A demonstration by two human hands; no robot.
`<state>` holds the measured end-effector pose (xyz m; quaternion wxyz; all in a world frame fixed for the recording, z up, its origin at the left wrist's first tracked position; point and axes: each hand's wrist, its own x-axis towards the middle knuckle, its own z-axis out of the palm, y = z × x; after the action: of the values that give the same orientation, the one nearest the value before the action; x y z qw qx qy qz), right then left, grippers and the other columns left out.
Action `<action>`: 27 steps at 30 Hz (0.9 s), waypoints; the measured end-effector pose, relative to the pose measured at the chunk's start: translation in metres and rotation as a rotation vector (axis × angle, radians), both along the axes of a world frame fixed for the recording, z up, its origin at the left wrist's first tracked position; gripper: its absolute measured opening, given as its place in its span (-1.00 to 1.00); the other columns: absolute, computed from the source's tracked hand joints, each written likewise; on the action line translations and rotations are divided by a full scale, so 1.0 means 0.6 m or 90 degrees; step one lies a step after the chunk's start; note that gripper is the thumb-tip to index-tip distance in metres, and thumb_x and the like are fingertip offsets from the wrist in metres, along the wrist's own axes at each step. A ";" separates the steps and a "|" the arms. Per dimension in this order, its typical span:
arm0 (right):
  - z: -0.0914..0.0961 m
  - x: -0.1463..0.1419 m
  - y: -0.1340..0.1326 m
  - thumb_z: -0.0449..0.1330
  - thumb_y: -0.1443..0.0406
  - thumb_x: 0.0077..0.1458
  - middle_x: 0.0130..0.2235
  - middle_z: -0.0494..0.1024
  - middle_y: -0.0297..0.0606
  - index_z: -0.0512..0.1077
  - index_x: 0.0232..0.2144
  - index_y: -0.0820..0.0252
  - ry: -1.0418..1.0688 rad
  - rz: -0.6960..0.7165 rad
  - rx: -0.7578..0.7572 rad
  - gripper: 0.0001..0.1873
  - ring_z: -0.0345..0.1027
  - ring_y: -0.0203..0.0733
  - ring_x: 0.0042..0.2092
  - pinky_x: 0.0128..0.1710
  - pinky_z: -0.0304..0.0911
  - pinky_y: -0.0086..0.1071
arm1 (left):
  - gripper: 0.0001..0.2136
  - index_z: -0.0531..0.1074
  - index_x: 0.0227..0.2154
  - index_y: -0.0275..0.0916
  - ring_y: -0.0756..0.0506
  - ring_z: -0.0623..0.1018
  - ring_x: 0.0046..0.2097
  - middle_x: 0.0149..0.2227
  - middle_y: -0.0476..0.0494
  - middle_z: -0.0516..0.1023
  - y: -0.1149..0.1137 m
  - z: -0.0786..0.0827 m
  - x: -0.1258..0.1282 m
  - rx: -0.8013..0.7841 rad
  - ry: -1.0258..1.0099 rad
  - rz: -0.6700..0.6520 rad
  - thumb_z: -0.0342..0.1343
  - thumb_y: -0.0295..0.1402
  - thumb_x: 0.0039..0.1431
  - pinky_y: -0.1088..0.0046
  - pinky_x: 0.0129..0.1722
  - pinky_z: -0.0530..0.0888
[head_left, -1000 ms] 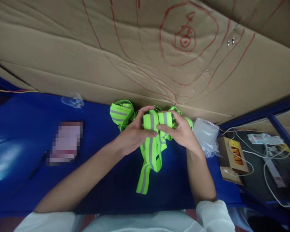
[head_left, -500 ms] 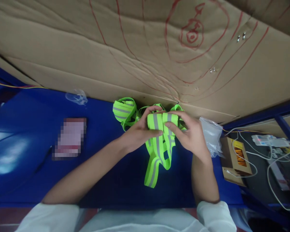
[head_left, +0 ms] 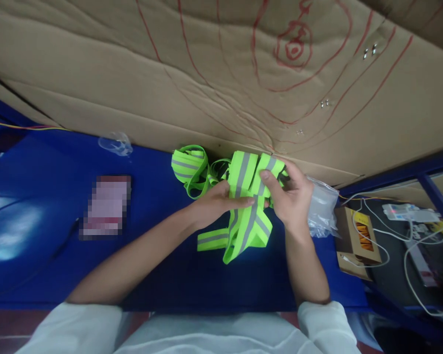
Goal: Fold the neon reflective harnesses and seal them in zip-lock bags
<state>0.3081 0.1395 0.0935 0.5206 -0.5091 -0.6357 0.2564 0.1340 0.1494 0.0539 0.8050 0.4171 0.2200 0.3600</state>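
Neon-green reflective straps (head_left: 242,169) with a grey stripe are bunched in both hands, above the middle of the blue table. My left hand (head_left: 221,202) grips them from the left, thumb laid across the front and fingers hidden behind. On the other side my right hand (head_left: 290,194) pinches the straps' right-hand fold, its thumb pressed on the front. Loose strap ends (head_left: 248,231) hang below the hands, one sticking out to the left. Left of my hands, a rolled green reflective strap (head_left: 188,164) lies against the cardboard, with more strap loops beside it.
A cardboard wall (head_left: 133,93) with red drawn lines closes off the back. On the blue table (head_left: 162,275) are a blurred-out flat rectangle (head_left: 107,204) and clear plastic bags (head_left: 322,209). A small cardboard box (head_left: 358,238), white cables and a power strip (head_left: 409,213) sit at right.
The held straps have been raised and tipped up, showing more of their flat length. Their hanging end has swung from pointing down to pointing left. My right thumb has moved up slightly.
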 end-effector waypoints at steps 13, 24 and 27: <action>0.003 0.047 0.032 0.07 0.40 0.37 0.30 0.47 -0.43 0.40 0.30 -0.17 -0.241 0.350 0.080 -0.46 0.30 -0.05 0.37 0.45 0.17 0.08 | -0.69 0.50 -0.13 -0.13 -0.07 0.59 -0.20 -0.21 0.03 0.61 0.030 0.033 -0.032 -0.208 -0.116 0.162 0.36 -0.39 0.04 0.42 -0.22 0.51; 0.000 0.055 0.043 0.36 0.08 0.24 0.46 0.22 -0.27 0.19 0.42 -0.11 -0.134 0.313 -0.068 -0.21 0.12 0.04 0.46 0.48 0.06 0.05 | -0.31 0.22 -0.04 -0.05 0.04 0.46 -0.38 -0.31 0.16 0.44 0.022 0.025 -0.029 -0.086 -0.062 0.178 0.16 -0.71 -0.30 0.53 -0.42 0.33; -0.015 0.038 0.044 0.39 0.02 0.17 0.24 0.52 -0.21 0.36 0.26 -0.01 -0.139 0.286 -0.151 -0.33 0.45 0.04 0.22 0.27 0.38 -0.01 | -0.32 0.21 -0.04 -0.03 0.04 0.45 -0.40 -0.33 0.17 0.43 0.015 0.027 -0.027 -0.063 -0.060 0.166 0.15 -0.72 -0.27 0.53 -0.44 0.29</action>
<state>0.3309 0.1662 0.0848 0.3157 -0.4373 -0.7506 0.3817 0.1176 0.1582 0.0702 0.7804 0.3277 0.2517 0.4693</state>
